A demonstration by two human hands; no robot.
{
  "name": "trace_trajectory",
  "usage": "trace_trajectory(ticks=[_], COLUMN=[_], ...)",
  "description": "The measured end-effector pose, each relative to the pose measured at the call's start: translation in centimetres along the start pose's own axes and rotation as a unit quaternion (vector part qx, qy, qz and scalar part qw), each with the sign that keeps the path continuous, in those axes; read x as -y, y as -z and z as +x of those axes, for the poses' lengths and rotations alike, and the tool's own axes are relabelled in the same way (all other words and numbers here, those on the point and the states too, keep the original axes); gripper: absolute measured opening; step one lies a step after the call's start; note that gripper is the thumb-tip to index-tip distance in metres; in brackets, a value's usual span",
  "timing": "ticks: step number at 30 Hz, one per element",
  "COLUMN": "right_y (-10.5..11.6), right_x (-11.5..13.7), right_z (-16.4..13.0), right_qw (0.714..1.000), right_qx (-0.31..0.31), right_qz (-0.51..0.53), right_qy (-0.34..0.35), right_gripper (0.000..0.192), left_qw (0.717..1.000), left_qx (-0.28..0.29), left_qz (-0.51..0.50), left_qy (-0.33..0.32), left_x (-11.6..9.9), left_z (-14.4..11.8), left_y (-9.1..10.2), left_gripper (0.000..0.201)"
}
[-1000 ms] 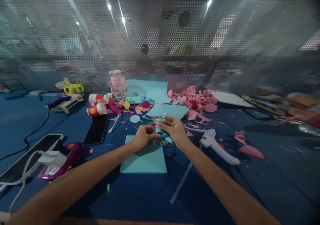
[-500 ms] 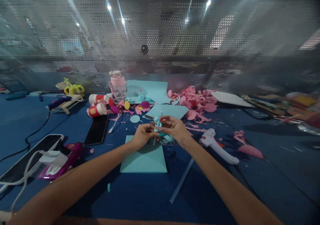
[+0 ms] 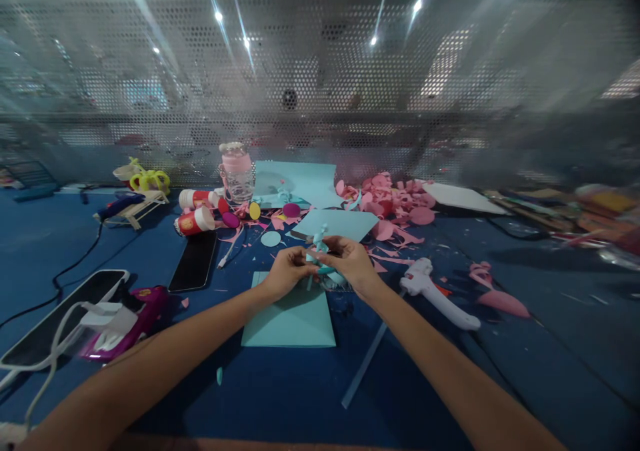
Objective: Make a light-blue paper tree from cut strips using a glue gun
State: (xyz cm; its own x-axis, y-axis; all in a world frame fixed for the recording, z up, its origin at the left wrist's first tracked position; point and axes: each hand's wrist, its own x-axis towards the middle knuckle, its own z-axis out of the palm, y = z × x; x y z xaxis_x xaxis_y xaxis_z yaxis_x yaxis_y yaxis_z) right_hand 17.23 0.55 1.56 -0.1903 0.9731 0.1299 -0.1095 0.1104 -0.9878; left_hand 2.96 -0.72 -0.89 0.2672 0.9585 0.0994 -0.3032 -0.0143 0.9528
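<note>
Both hands meet above the middle of the blue table. My left hand [image 3: 286, 270] and my right hand [image 3: 349, 259] pinch a small curled strip of light blue paper [image 3: 319, 244] between their fingertips, its end sticking up. Beneath them lies a light blue paper sheet [image 3: 290, 321]. A second light blue sheet [image 3: 340, 223] lies just beyond the hands. A white glue gun [image 3: 434, 293] rests on the table to the right of my right hand.
Pink paper scraps [image 3: 395, 204] are heaped at the back. A pink-lidded bottle [image 3: 236, 171], two red cups [image 3: 195, 222], a black phone [image 3: 193, 260], a purple tool [image 3: 127, 321] and cables lie at left. A thin pale strip [image 3: 364, 364] lies near my right forearm.
My right hand has dropped a little and closed in on my left hand. The paper strip now stands up between the fingertips.
</note>
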Motion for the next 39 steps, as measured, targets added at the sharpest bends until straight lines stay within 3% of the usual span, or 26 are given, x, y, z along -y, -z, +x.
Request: trace_trajectory(ticks=[5, 18, 27, 34, 39], right_y=[-0.10, -0.20, 0.22, 0.17, 0.23], right_x=[0.14, -0.26, -0.03, 0.31, 0.00], right_z=[-0.09, -0.03, 0.12, -0.15, -0.04], right_qw=[1.000, 0.999, 0.997, 0.996, 0.997], right_qx=[0.016, -0.038, -0.062, -0.060, -0.051], right_qz=[0.021, -0.016, -0.040, -0.053, -0.038], right_qy=[-0.011, 0.025, 0.033, 0.037, 0.038], right_gripper=[0.037, 0.041, 0.041, 0.041, 0.039], left_qw=[1.000, 0.999, 0.999, 0.999, 0.998], left_qx=[-0.003, -0.022, 0.033, 0.008, 0.033], left_qz=[0.008, 0.027, -0.012, 0.035, 0.003], left_qy=[0.002, -0.017, 0.014, 0.041, 0.051], left_x=[-0.04, 0.17, 0.06, -0.33, -0.21], left_z=[0.03, 0.08, -0.01, 0.04, 0.06], left_y=[0.01, 0.21, 0.44, 0.48, 0.45], left_gripper=[0.028, 0.032, 0.035, 0.036, 0.037])
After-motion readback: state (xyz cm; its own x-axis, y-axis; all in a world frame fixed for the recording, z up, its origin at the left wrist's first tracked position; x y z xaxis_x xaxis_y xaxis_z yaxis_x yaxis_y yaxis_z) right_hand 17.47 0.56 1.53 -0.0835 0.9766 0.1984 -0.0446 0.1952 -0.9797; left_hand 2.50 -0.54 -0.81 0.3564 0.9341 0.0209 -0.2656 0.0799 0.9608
